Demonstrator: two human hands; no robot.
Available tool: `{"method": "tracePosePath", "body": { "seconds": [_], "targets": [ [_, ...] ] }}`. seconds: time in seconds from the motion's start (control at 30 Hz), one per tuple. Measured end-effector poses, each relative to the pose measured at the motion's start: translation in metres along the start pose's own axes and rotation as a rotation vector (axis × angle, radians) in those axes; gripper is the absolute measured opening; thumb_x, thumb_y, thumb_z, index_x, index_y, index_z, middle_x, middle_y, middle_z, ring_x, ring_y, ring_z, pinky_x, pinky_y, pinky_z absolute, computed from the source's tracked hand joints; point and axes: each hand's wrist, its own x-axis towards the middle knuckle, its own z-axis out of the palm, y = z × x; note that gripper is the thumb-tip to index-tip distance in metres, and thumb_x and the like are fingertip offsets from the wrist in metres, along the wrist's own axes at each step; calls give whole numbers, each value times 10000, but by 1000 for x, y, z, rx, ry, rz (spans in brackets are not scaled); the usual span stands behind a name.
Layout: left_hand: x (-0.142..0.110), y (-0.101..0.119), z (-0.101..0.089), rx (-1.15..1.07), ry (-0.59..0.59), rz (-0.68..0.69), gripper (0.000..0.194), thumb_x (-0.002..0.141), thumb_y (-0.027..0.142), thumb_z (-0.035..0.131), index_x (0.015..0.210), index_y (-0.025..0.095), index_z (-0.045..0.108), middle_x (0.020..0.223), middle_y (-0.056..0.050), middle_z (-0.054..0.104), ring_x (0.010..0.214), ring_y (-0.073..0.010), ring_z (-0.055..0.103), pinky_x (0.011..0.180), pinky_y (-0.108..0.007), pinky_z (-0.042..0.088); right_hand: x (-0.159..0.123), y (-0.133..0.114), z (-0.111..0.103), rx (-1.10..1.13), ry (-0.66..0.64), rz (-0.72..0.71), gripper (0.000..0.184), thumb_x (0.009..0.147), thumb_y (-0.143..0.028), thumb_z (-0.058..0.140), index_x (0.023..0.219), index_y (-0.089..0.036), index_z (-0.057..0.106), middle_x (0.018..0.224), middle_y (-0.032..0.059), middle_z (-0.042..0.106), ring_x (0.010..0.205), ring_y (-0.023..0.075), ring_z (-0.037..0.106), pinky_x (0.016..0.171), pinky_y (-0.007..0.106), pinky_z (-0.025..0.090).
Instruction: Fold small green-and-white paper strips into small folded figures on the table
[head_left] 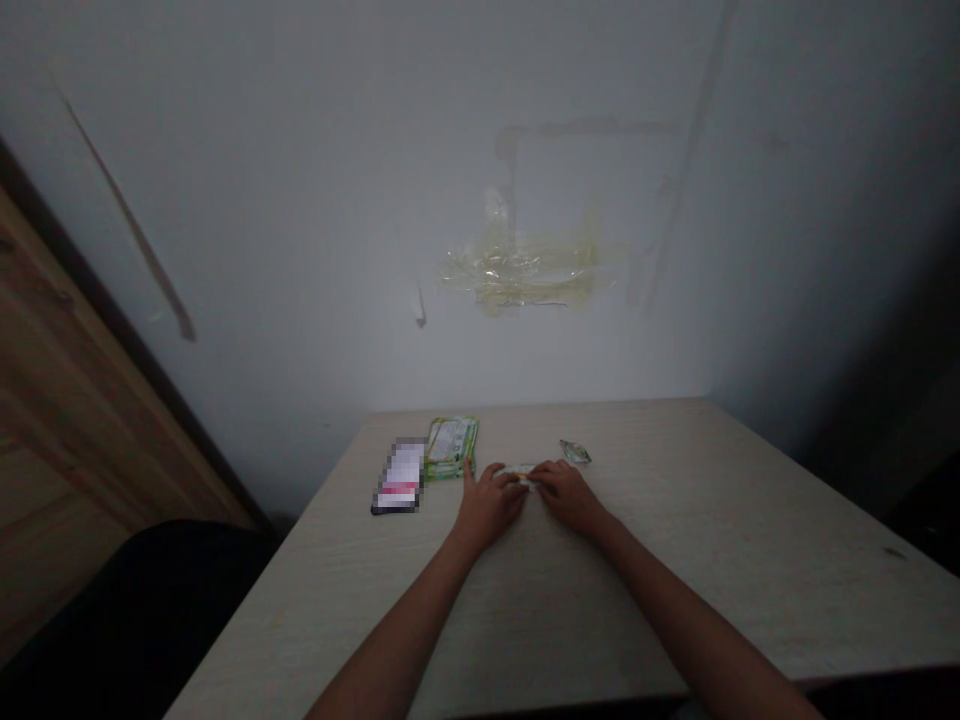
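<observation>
Near the middle of the table, both of my hands grip a small flat green-and-white folded packet (pixel 517 468). My left hand (pixel 486 508) pinches its left side, with the index finger raised apart from the rest. My right hand (pixel 568 494) has its fingers closed on the packet's right end. Much of the packet is hidden by the fingers, so its exact kind cannot be made out. Just behind my right hand lies a small green folded piece (pixel 575 452). A stack of green-and-white printed packets (pixel 452 442) rests beyond my left hand.
A phone (pixel 400 478) with a blurred-out screen lies left of the stack. The pale wooden table (pixel 675 520) meets a wall (pixel 300 200) with clear tape (pixel 525 275) stuck on it. A dark chair back (pixel 150 600) and a wooden panel (pixel 75 350) stand at the left.
</observation>
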Motion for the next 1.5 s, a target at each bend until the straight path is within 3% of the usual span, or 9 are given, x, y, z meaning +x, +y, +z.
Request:
{"method": "tracePosePath", "body": {
  "seconds": [0.4,1.0,1.33,1.5],
  "targets": [
    [0,1,2,-5,-17,-42,221,901,353,526,1041,381,695,1089,-6,719,1170,-262,528,1088,-731,16,0,3,1,1,-11,-19,316,869,-136,517,1129,-200,685,1105,70,683,1026,197,555,931,347,426],
    [-1,5,1,-9,-40,-59,216,902,344,518,1042,344,683,1055,-23,718,1154,-256,514,1076,-731,-69,-2,5,0,122,72,-29,301,825,-116,553,1066,-208,708,1106,73,709,1028,205,613,949,379,448],
    [-2,5,2,-5,-30,-61,236,901,376,526,1095,375,660,1054,-6,711,1151,-245,526,1078,-743,-16,-6,8,0,139,100,-34,256,854,-183,561,1059,-206,711,1083,77,717,1043,206,625,967,386,463],
    [-3,4,3,-1,-12,-63,236,903,376,524,1088,398,668,1153,5,696,1202,-267,508,1072,-757,4,-7,5,-4,118,65,-43,282,869,-190,547,1109,-206,694,1106,82,708,1049,207,621,969,386,466]
  ]
}}
